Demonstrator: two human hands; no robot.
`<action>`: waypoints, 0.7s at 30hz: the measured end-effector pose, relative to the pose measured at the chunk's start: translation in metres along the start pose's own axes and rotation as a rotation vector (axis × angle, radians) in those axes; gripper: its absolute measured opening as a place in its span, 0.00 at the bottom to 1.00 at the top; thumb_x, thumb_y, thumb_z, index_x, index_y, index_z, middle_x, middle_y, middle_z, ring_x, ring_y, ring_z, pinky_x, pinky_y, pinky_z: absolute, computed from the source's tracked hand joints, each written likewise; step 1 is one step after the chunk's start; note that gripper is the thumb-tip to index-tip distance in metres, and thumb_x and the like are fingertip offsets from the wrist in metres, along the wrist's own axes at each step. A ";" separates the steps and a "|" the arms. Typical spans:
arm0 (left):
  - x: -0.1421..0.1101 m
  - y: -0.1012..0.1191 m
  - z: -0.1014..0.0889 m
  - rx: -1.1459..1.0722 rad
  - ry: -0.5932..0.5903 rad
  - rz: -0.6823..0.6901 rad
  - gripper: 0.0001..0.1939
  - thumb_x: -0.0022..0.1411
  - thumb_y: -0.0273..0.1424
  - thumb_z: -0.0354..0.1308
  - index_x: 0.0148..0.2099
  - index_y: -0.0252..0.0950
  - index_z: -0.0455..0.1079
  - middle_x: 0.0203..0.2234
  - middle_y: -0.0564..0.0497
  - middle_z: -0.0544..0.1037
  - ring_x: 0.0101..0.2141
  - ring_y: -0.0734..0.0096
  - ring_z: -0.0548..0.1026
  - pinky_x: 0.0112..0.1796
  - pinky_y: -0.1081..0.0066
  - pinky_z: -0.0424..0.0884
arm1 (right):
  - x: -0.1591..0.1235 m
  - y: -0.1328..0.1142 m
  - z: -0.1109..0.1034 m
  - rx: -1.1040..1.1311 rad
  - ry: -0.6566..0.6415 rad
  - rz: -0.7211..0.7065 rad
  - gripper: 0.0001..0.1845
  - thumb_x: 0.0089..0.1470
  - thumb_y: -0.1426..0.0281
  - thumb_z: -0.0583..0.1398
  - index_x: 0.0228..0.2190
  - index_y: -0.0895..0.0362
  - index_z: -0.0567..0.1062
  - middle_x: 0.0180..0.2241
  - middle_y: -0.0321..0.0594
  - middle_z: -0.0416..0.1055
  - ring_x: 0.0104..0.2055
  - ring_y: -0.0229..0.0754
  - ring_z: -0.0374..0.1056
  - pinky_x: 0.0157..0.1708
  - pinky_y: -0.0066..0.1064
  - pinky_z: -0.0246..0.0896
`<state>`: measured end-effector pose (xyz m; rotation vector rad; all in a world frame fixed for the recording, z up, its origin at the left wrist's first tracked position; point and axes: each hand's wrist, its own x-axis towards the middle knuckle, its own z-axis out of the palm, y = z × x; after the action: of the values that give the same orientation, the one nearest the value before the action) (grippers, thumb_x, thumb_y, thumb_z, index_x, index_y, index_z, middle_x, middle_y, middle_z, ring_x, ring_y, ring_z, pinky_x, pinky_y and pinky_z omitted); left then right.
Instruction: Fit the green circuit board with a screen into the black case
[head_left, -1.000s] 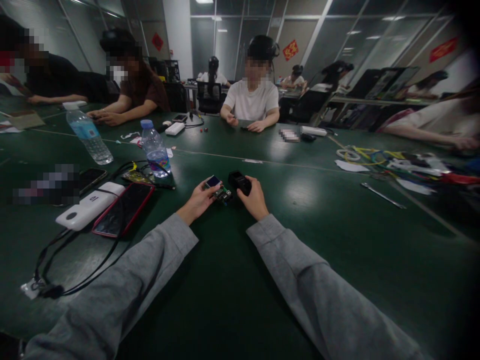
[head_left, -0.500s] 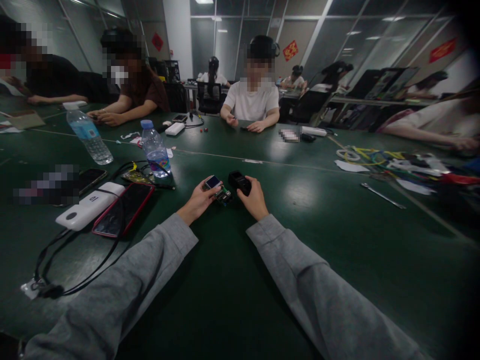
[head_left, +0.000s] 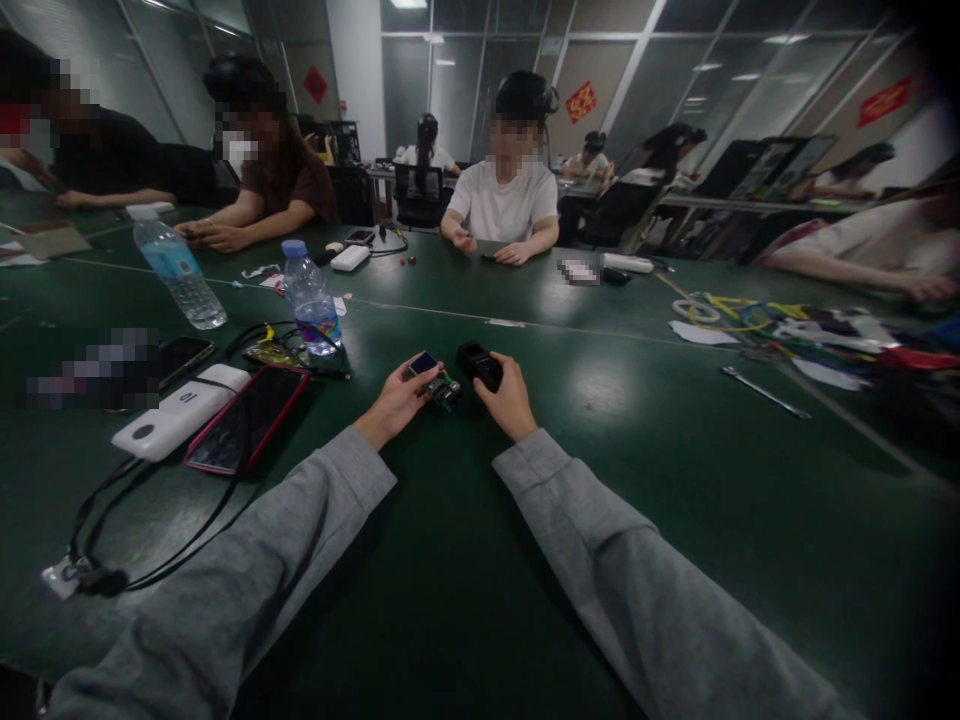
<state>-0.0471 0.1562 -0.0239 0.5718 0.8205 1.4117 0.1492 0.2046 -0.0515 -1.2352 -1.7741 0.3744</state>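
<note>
Over the middle of the green table (head_left: 465,540), my left hand (head_left: 396,403) is closed on a small green circuit board (head_left: 445,388). A little display screen (head_left: 424,364) is attached at the board's left end, with my thumb lying by it. Close on the right, my right hand (head_left: 508,394) grips a black plastic case (head_left: 478,364), its fingers wrapped round the right side. A narrow gap separates case and board. My palms hide part of both things.
On the left lie a white power bank (head_left: 180,412), a red-edged phone (head_left: 249,418) and a black cord. Two water bottles (head_left: 311,300) stand beyond. To the right are a wrench (head_left: 765,391) and tangled cables (head_left: 795,325). Several people sit around the tables.
My left hand has tilted the circuit board and screen slightly. My right hand and the black case look the same.
</note>
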 end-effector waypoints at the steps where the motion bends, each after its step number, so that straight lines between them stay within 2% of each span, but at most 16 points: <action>1: -0.001 0.000 0.001 0.005 -0.001 0.003 0.31 0.51 0.21 0.68 0.55 0.35 0.64 0.47 0.42 0.77 0.46 0.64 0.77 0.47 0.64 0.72 | 0.000 0.000 0.000 0.001 -0.001 0.001 0.28 0.49 0.68 0.61 0.52 0.58 0.65 0.50 0.53 0.66 0.54 0.54 0.65 0.53 0.49 0.63; 7: -0.004 0.002 0.003 0.043 -0.010 0.019 0.34 0.48 0.17 0.68 0.56 0.38 0.64 0.46 0.44 0.77 0.46 0.65 0.76 0.49 0.62 0.71 | 0.000 0.001 -0.001 0.001 -0.010 -0.001 0.28 0.50 0.68 0.61 0.53 0.58 0.65 0.50 0.52 0.66 0.54 0.54 0.64 0.53 0.49 0.63; 16: -0.002 -0.001 -0.002 0.064 -0.072 0.020 0.34 0.49 0.19 0.68 0.58 0.37 0.64 0.48 0.43 0.77 0.47 0.63 0.76 0.50 0.60 0.70 | 0.000 0.000 -0.001 0.002 -0.009 -0.005 0.28 0.50 0.67 0.61 0.53 0.57 0.65 0.50 0.52 0.66 0.53 0.54 0.64 0.52 0.50 0.63; 21: -0.004 0.000 0.000 0.067 -0.065 0.022 0.35 0.49 0.20 0.68 0.58 0.38 0.63 0.48 0.42 0.77 0.47 0.63 0.76 0.50 0.59 0.70 | 0.000 -0.002 -0.001 0.004 -0.006 0.001 0.27 0.50 0.68 0.61 0.52 0.57 0.65 0.50 0.52 0.66 0.54 0.54 0.64 0.53 0.50 0.62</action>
<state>-0.0473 0.1526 -0.0232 0.6772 0.8142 1.3827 0.1489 0.2031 -0.0491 -1.2335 -1.7767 0.3824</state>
